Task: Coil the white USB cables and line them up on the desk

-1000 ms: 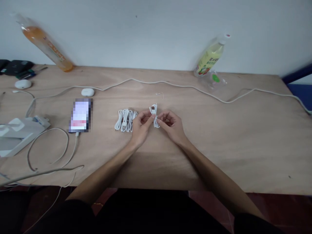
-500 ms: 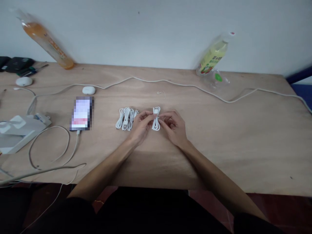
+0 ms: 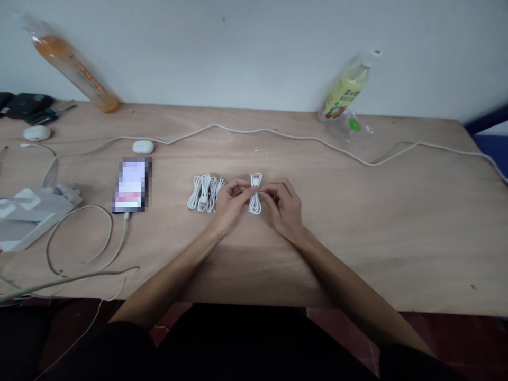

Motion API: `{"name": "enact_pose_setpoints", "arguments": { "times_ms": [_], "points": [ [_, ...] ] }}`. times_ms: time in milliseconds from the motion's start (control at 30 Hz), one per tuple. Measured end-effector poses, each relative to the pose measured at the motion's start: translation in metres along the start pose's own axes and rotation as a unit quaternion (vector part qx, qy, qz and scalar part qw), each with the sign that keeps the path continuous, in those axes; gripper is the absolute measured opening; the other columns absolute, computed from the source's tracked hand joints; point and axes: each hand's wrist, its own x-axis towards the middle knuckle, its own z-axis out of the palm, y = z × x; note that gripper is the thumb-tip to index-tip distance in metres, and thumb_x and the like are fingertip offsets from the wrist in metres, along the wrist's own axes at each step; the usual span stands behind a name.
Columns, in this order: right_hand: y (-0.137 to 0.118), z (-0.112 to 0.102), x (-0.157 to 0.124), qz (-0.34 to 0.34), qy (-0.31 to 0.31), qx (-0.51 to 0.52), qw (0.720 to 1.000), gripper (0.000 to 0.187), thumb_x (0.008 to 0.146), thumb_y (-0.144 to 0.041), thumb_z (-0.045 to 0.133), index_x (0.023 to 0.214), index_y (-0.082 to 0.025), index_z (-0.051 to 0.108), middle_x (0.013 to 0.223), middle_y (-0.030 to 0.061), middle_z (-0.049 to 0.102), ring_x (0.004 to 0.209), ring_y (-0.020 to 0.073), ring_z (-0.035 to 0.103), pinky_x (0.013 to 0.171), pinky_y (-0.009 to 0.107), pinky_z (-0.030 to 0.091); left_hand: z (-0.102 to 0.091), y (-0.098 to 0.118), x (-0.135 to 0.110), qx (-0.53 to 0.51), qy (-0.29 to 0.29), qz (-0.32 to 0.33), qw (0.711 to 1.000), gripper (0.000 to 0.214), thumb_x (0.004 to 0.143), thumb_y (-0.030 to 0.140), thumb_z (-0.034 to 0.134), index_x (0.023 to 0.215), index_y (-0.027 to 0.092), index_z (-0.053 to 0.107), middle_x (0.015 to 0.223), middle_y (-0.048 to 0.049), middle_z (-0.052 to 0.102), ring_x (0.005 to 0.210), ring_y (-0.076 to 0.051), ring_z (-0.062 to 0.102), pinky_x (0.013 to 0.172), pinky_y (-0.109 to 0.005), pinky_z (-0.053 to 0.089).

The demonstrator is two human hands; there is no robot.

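Note:
A coiled white USB cable (image 3: 255, 203) is pinched at its middle between the thumb and fingers of my left hand (image 3: 231, 203), its metal plug at the top. On the cable's right side, my right hand (image 3: 284, 205) has its thumb and forefinger pinched together close to the waist of the coil. What those fingertips hold is too small to make out. Left of my left hand, several more coiled white cables (image 3: 204, 193) lie side by side, partly hidden by that hand. Thin white ties (image 3: 260, 151) rest on the table beyond the held cable.
On the wooden table (image 3: 377, 227), a phone (image 3: 132, 185) with a charging cord and a white earbud case (image 3: 143, 146) lie to the left. An orange drink bottle (image 3: 75, 71) and a yellow one (image 3: 347, 87) stand by the wall. A long white cord (image 3: 270, 131) crosses behind.
My right fingertips have shifted slightly at the waist of the cable. My left hand keeps its hold, and the view has moved a little.

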Motion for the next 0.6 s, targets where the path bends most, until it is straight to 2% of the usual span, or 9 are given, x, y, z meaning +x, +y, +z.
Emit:
{"name": "enact_pose_setpoints", "arguments": {
  "times_ms": [300,600],
  "points": [
    [0.0008,-0.0004,0.0025,0.025,-0.015,0.013,0.999,0.016,0.109,-0.035,0.061,0.096,-0.027,0.069,0.093,0.0038,0.064,0.083,0.0218,0.058,0.070,0.035,0.051,0.0019,-0.0006,-0.0052,0.066,0.002,0.080,0.995,0.033,0.075,0.042,0.097,0.093,0.022,0.078,0.081,-0.0006,0.077,0.078,-0.020,0.071,0.075,-0.033,0.057],
    [-0.0012,-0.0008,0.0041,0.041,-0.007,0.047,0.998,0.016,0.106,-0.032,0.064,0.091,-0.027,0.068,0.089,0.0021,0.065,0.080,0.0202,0.059,0.069,0.034,0.049,0.0022,-0.0041,-0.0060,0.074,-0.002,0.108,0.991,0.028,0.081,0.042,0.093,0.097,0.022,0.081,0.086,-0.0025,0.079,0.082,-0.020,0.071,0.079,-0.034,0.057]
  ]
}}
